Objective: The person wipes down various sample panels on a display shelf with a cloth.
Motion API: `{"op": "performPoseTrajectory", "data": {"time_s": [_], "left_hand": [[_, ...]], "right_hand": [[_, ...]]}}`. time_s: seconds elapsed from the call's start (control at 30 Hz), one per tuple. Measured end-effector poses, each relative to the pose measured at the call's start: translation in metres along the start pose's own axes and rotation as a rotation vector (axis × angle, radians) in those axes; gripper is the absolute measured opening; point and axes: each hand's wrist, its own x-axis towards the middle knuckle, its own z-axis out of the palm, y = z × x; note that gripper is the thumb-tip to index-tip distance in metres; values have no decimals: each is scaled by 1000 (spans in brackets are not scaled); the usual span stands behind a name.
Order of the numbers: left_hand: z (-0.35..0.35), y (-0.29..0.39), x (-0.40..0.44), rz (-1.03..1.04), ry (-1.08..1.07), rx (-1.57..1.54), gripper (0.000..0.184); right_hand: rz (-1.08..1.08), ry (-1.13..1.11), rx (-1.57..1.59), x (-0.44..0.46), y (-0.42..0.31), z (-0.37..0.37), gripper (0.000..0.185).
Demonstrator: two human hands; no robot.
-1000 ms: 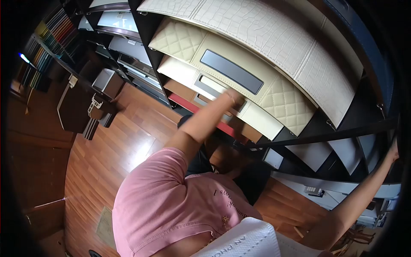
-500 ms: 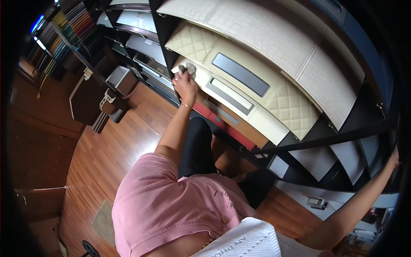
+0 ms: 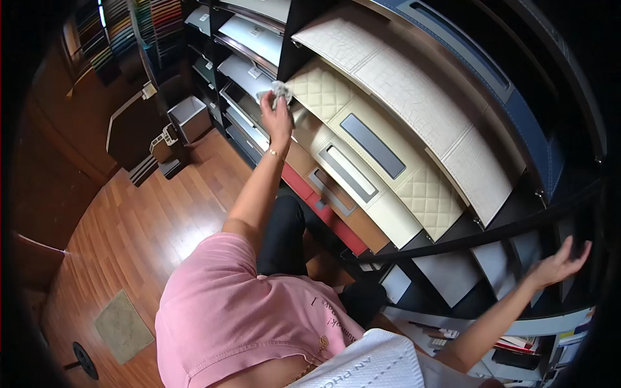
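Note:
My left hand [image 3: 278, 123] is raised at the left edge of the display rack, its fingers closed on a crumpled light grey cloth [image 3: 280, 94]. The cloth is beside the upper left corner of a cream quilted panel [image 3: 319, 90] with a dark grey inset. Under that panel lies a white panel [image 3: 396, 223] with a slotted frame, then a brown panel [image 3: 370, 236] and a red one [image 3: 343, 234]. Far to the right, my right hand [image 3: 559, 264] is held out in front of the lower shelves with its fingers apart and nothing in them.
A large crocodile-textured panel [image 3: 414, 84] and a blue panel [image 3: 517, 123] stick out above. Pale panels [image 3: 453, 275] hang in the lower rack at right. A grey bin [image 3: 189, 116] and a brown chair-like object [image 3: 132, 132] stand at left; a mat [image 3: 124, 326] lies on the wooden floor.
My left hand has moved left and up from the white panel, with the cloth now beside the quilted panel. My right hand has come away from the rack's right side and opened. The view has shifted.

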Motion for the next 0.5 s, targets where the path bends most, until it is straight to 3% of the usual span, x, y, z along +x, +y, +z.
{"op": "performPoseTrajectory", "data": {"time_s": [0.07, 0.1, 0.17, 0.23, 0.37, 0.4, 0.43, 0.5], "left_hand": [[18, 0, 9, -18, -45, 158, 34], [27, -29, 11, 280, 18, 326, 34], [42, -14, -40, 318, 39, 438, 34], [47, -8, -98, 190, -97, 319, 33], [49, 8, -179, 165, -329, 226, 32], [44, 22, -171, 18, -390, 238, 32], [45, 12, -157, 106, -336, 227, 32], [44, -14, -110, 23, -252, 98, 33]], "right_hand": [[63, -57, 228, -38, -24, 14, 55], [99, -109, 311, -56, -34, 23, 63], [128, -161, 120, -82, -42, 45, 73], [-14, -169, -129, -88, -60, 60, 78], [-10, -22, 22, -76, -50, 70, 83], [-26, -26, 0, -75, -45, 69, 82], [-38, -59, -39, -75, -43, 67, 82], [-61, -112, -118, -77, -39, 64, 81]]}}
